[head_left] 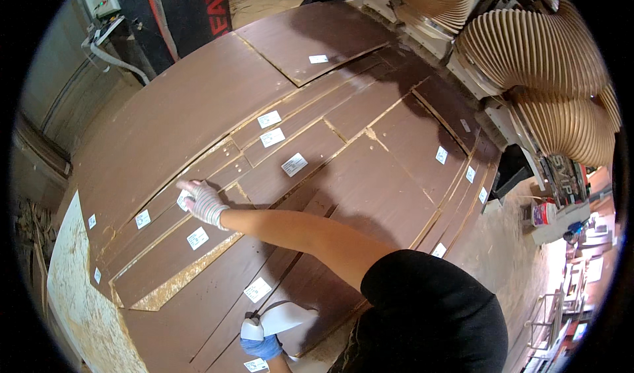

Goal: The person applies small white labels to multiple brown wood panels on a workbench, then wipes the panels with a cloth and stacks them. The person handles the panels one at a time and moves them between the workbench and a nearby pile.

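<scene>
My right hand (206, 204), in a striped glove, reaches left across a brown panel (218, 96) cut into many pieces. Its fingers are spread over a white label (183, 200) on a narrow strip, partly covering it. Low in the picture my left hand (261, 346), in a blue glove, is closed around a roll of white labels (252, 328). A loose white tail (287, 316) curls off it to the right. More printed labels lie on the pieces, among them one label (197, 237) just below my right hand and another label (257, 290) above my left.
Ribbed tan hoses (535, 49) and machine parts stand along the far right edge. A pale, chipped board edge (92, 300) shows at lower left. At the back left is a dark cabinet (188, 16) with a red hose. Concrete floor (508, 241) lies to the right.
</scene>
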The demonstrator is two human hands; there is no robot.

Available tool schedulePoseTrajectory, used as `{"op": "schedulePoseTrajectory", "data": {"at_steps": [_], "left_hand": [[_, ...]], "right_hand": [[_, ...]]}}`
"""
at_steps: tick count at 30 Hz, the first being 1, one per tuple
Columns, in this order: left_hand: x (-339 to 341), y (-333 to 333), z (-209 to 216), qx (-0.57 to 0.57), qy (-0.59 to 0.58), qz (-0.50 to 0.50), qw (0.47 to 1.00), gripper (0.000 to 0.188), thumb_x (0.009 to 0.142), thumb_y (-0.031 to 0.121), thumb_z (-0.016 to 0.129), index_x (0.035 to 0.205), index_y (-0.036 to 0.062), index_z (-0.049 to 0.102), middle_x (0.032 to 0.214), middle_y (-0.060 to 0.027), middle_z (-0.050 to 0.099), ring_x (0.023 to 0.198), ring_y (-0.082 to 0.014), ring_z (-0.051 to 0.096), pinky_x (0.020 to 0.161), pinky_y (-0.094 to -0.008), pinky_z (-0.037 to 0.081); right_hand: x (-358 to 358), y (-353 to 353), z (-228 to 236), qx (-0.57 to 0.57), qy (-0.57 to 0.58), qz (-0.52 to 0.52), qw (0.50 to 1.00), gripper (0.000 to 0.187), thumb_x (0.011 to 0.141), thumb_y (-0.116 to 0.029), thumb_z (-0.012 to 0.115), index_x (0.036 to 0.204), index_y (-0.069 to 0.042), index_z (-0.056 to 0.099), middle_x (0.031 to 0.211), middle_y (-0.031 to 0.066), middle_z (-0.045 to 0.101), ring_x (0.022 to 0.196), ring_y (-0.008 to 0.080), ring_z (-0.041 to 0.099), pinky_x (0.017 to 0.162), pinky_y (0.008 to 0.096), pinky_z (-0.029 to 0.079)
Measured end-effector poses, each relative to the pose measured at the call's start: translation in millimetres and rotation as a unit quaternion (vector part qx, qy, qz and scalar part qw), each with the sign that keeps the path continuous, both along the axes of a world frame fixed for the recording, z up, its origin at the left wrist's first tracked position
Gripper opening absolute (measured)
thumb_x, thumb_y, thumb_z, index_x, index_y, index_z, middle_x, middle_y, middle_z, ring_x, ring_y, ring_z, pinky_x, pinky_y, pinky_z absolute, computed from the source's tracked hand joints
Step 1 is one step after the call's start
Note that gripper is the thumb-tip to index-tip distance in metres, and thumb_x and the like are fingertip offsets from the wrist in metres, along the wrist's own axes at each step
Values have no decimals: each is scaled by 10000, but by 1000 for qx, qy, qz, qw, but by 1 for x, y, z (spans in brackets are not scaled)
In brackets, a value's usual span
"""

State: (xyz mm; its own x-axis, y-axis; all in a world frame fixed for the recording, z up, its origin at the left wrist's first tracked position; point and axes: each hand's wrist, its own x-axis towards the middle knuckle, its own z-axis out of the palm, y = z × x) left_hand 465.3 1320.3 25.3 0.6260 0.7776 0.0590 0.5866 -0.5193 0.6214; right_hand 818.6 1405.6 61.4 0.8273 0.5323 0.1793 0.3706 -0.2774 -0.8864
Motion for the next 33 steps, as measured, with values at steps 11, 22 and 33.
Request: {"op": "schedulePoseTrajectory", "data": {"at_steps": [11, 22, 33], "left_hand": [[1, -2, 2, -4, -43, 9, 999, 258, 729, 235, 714, 885, 33, 679, 845, -78, 686, 720, -189, 640, 637, -319, 498], [11, -9, 24, -2, 51, 16, 999, 256, 712, 175, 719, 922, 37, 667, 872, -77, 678, 767, -204, 635, 704, -325, 496], [61, -4, 76, -18, 41, -110, 993, 622, 714, 249, 713, 1256, 49, 484, 1208, -134, 559, 1054, -266, 578, 907, -342, 453]], "right_hand": [[8, -85, -2, 33, 20, -33, 999, 284, 795, -93, 550, 1071, -70, 612, 1013, 138, 606, 938, 282, 580, 861, 352, 465], [14, -241, -9, 38, 9, -135, 990, 262, 822, -82, 567, 1073, -13, 600, 1022, 89, 617, 943, 144, 572, 825, 265, 469], [-7, -413, 27, 65, 85, -216, 971, 283, 851, -153, 581, 1099, -16, 593, 998, 72, 626, 916, 161, 569, 825, 282, 462]]}}
